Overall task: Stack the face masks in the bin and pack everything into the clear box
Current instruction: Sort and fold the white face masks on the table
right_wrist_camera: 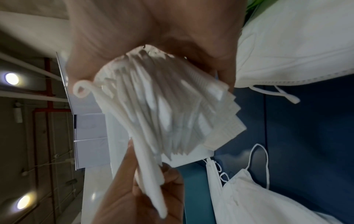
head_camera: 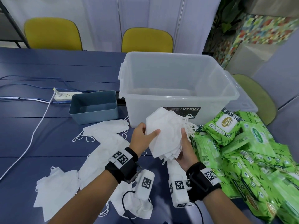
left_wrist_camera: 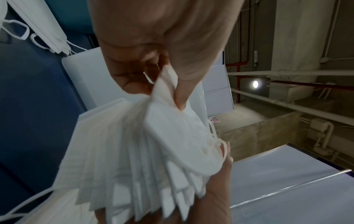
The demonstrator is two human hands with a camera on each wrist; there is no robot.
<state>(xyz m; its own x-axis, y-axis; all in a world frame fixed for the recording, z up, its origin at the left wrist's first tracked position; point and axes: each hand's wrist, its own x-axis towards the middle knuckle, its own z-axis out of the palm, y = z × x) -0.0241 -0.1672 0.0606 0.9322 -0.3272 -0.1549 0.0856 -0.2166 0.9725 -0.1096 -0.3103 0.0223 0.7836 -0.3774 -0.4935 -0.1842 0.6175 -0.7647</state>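
On the left of the blue table [head_camera: 48, 75]: a power strip [head_camera: 64, 96] with white and blue cables, well apart from the work. Loose face masks [head_camera: 103, 135] lie scattered flat across the near-left tabletop, ear loops splayed.

Centre-left: the grey-blue bin [head_camera: 93, 118], upright, nothing visible inside, just beside the clear box.

Centre, held above the table: a bundle of masks [head_camera: 163, 131], edges fanned and uneven. The left hand [head_camera: 142, 136] pinches its left edge, thumb on the front face; the right hand [head_camera: 186, 151] cups the lower right side, fingers curled round the stack. Both hands are clamped on the one bundle, close together.

Centre-right: the clear box [head_camera: 178, 75], open, its floor apparently bare, directly behind the bundle.

Right: green wet-wipe packs [head_camera: 242, 151] heaped in an untidy pile, touching the box's front corner.

Risks, as judged:
- The fanned edges suggest a loose grip; masks at the bottom may slide out while being squared.
- Dangling ear loops on the right side may snag fingers or each other and drag masks askew.
- An unsquared bundle may catch on the bin's rim.
- The heaped packs may slide off the table's right edge.
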